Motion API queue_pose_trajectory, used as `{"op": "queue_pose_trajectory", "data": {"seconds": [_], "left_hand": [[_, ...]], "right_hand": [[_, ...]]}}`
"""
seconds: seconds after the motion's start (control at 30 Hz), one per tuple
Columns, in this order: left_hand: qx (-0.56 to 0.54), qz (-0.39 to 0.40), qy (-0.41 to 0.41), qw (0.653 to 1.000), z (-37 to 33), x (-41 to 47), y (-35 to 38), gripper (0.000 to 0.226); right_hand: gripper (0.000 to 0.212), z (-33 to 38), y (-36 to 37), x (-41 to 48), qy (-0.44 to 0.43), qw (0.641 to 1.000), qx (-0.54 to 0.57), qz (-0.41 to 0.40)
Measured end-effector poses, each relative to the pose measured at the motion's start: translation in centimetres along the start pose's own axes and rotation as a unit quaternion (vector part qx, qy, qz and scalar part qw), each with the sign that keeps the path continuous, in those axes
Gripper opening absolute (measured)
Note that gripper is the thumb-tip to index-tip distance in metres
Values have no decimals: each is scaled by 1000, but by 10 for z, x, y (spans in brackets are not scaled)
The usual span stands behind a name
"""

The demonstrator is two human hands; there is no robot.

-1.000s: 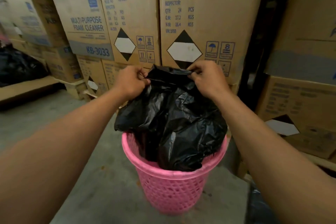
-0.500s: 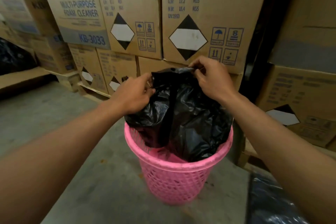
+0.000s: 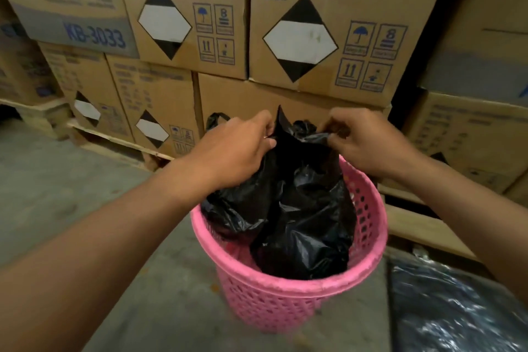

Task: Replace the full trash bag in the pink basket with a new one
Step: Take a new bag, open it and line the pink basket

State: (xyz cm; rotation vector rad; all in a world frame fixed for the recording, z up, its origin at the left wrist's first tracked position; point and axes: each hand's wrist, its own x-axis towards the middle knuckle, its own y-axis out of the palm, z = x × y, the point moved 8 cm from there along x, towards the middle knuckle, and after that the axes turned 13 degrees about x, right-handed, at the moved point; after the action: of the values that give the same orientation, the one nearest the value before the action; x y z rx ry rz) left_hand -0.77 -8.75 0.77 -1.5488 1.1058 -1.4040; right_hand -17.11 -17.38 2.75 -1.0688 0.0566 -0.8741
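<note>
Black trash bag (image 3: 297, 208) in pink basket (image 3: 285, 303), top pinched between left hand (image 3: 237, 151) and right hand (image 3: 368, 143)

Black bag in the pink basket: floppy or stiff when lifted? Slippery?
Likely floppy: the black bag is crumpled and sags into the pink basket below where left hand and right hand pinch its top. Probably light: a fingertip pinch holds it up. Glossy sheen suggests slippery.

Stacked cardboard boxes (image 3: 183, 8) on wood pallets (image 3: 120, 141) in bg, grey concrete floor (image 3: 71, 194), dim light
</note>
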Motion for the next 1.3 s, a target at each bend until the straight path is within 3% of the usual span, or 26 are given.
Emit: {"op": "queue_pose_trajectory", "data": {"seconds": [0.1,0.2,0.23,0.3,0.37,0.43,0.5,0.6,0.67,0.8,0.9,1.0,1.17,1.3], "left_hand": [[46,35,34,998,6,-11,11,29],[55,104,41,992,21,-20,18,29],[66,92,46,993,24,-21,15,24],[90,-4,60,994,26,-21,-4,17],[115,-105,46,987,24,-22,-27,13],[135,-134,45,981,16,-22,-32,14],[179,-95,67,977,5,-22,-11,16],[200,28,64,977,5,-23,25,21],[207,58,74,974,11,-25,33,23],[195,-24,118,973,10,-23,18,23],[185,-51,136,972,3,-12,14,22],[199,-21,115,973,2,5,17,25],[164,4,137,977,4,2,14,31],[116,78,183,973,-15,-25,16,31]], "right_hand": [[17,1,12,-21,64,986,-46,149],[20,12,-22,-24,68,987,-111,96],[19,18,-37,-24,67,988,-121,73],[12,27,-52,-24,80,986,-128,70],[7,29,-46,-24,111,976,-139,122],[11,30,-30,-23,141,960,-162,178],[16,30,-16,-20,146,951,-173,212],[18,20,9,-21,140,936,-194,258],[24,7,21,-22,146,932,-192,271],[44,-13,21,-11,148,945,-151,248],[30,-20,29,2,124,954,-88,257],[13,-26,32,10,114,962,-17,248],[16,-25,16,26,99,979,104,145],[14,-18,13,29,43,994,79,69]]}}
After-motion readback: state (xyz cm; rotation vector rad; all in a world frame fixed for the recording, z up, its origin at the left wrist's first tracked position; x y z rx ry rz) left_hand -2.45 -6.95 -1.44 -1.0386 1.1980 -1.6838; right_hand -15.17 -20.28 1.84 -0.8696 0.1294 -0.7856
